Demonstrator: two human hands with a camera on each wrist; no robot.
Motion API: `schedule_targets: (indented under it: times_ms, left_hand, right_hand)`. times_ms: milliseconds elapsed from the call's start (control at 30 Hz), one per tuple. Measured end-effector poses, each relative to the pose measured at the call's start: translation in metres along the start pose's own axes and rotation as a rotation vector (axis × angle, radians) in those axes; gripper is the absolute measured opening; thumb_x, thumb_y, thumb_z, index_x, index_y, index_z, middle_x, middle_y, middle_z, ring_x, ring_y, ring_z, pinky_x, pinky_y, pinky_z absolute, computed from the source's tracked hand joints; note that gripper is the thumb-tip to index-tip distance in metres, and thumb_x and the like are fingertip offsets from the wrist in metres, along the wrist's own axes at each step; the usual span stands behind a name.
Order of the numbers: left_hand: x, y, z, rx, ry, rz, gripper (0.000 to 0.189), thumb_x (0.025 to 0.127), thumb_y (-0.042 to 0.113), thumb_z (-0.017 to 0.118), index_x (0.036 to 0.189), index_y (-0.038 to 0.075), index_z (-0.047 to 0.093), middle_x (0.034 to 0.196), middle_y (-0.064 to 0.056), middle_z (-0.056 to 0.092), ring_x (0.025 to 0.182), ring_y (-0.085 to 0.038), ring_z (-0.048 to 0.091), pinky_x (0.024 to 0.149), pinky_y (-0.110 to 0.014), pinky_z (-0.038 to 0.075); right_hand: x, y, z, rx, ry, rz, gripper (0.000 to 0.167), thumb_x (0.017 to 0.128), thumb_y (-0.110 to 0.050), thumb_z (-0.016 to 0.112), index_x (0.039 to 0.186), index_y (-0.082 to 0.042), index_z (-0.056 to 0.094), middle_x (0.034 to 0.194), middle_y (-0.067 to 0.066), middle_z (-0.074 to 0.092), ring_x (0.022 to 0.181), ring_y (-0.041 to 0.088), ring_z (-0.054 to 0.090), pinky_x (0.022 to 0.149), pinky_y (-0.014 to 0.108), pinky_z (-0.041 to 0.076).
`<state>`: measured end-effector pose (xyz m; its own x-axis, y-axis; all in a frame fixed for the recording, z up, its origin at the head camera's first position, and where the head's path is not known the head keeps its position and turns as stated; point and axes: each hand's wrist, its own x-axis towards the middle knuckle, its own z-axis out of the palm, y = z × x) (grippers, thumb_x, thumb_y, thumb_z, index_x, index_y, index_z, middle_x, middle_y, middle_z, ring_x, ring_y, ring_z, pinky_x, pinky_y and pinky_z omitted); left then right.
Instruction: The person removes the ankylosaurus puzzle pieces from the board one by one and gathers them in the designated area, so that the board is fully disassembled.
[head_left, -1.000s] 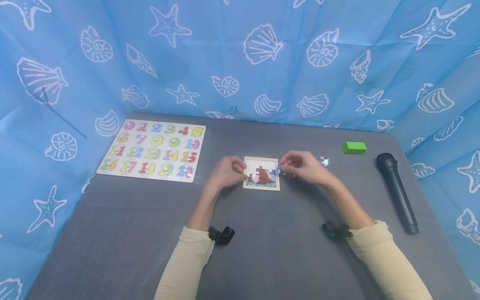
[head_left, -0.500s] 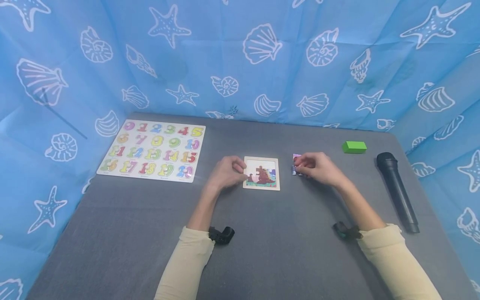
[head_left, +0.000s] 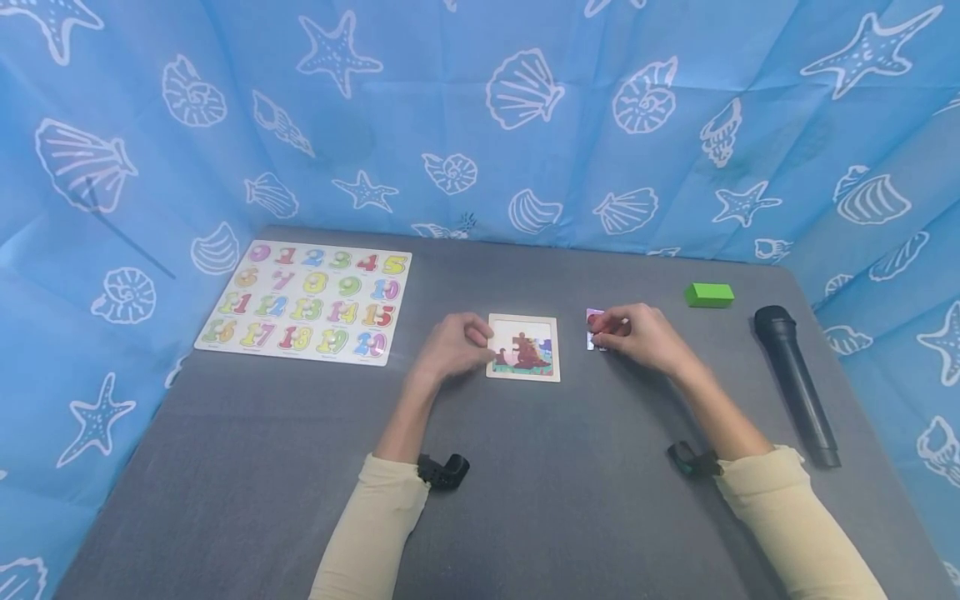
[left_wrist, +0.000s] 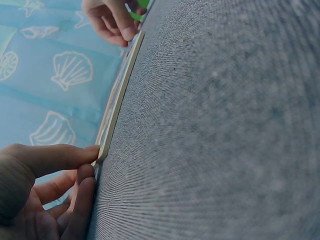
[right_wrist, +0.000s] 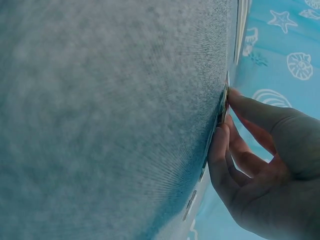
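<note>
A small square jigsaw tray (head_left: pixel 522 377) with a pale wooden rim lies mid-table; a brown animal picture fills its lower part, and its upper left is bare. My left hand (head_left: pixel 454 344) pinches the tray's left edge; in the left wrist view the thumb (left_wrist: pixel 75 156) lies right at the tray's near corner. To the right of the tray, my right hand (head_left: pixel 641 337) pinches a jigsaw piece (right_wrist: pixel 224 106) between thumb and fingers, close over the table. A purple-pink piece (head_left: pixel 592 315) shows beside those fingertips, partly hidden by them.
A number board (head_left: pixel 307 302) lies at the left. At the right are a green block (head_left: pixel 708 295) and a black microphone (head_left: pixel 797 387). Another flat piece (right_wrist: pixel 190 204) rests beyond my right fingers in the right wrist view. A blue shell-print curtain (head_left: pixel 480 125) borders the table.
My right hand has drawn back from the tray's right edge, moving right to beside the purple-pink piece. My left hand stays at the tray's left edge.
</note>
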<state>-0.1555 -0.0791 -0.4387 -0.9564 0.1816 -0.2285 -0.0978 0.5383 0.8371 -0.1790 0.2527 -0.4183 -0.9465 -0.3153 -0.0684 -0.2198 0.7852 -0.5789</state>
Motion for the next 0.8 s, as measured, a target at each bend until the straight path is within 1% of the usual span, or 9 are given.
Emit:
schedule_targets:
  times_ms: [233,433,633,800]
  left_hand:
    - [-0.0010,0.0006,0.0002,0.003,0.003,0.003,0.027,0.088,0.013,0.086,0.113,0.011,0.075,0.103,-0.008,0.076,0.093,-0.024,0.069,0.088,-0.040,0.054]
    - [-0.0014,0.0006,0.0004,-0.006,0.002,0.002,0.027,0.089,0.012,0.086,0.114,0.010,0.075,0.104,-0.009,0.075,0.093,-0.025,0.069,0.087,-0.039,0.054]
    - [-0.0006,0.0002,0.0008,-0.003,0.003,-0.001,0.027,0.088,0.012,0.086,0.114,0.010,0.075,0.103,-0.009,0.076,0.093,-0.024,0.069,0.086,-0.037,0.054]
    - [-0.0012,0.0011,0.0006,0.002,0.004,0.000,0.028,0.088,0.013,0.086,0.114,0.010,0.075,0.104,-0.009,0.076,0.093,-0.024,0.070,0.084,-0.036,0.053]
  right_hand:
    - [0.0005,-0.0024,0.0007,-0.027,0.005,0.014,0.010,0.093,-0.012,0.084,0.099,-0.005,0.080,0.096,0.014,0.081,0.085,0.024,0.070,0.073,0.027,0.051]
    - [0.0013,-0.0013,0.0013,-0.029,0.013,0.004,0.011,0.092,-0.012,0.086,0.100,-0.006,0.081,0.096,0.013,0.082,0.084,0.021,0.071,0.074,0.028,0.052]
    - [0.0007,-0.0022,0.0023,0.056,0.000,-0.007,0.011,0.092,-0.011,0.086,0.102,-0.006,0.081,0.094,0.012,0.082,0.083,0.017,0.072,0.072,0.021,0.053]
    - [-0.0002,-0.0087,0.0051,0.157,-0.047,-0.016,0.014,0.095,-0.010,0.083,0.107,-0.004,0.081,0.096,0.015,0.081,0.080,0.015,0.072,0.068,0.021,0.057]
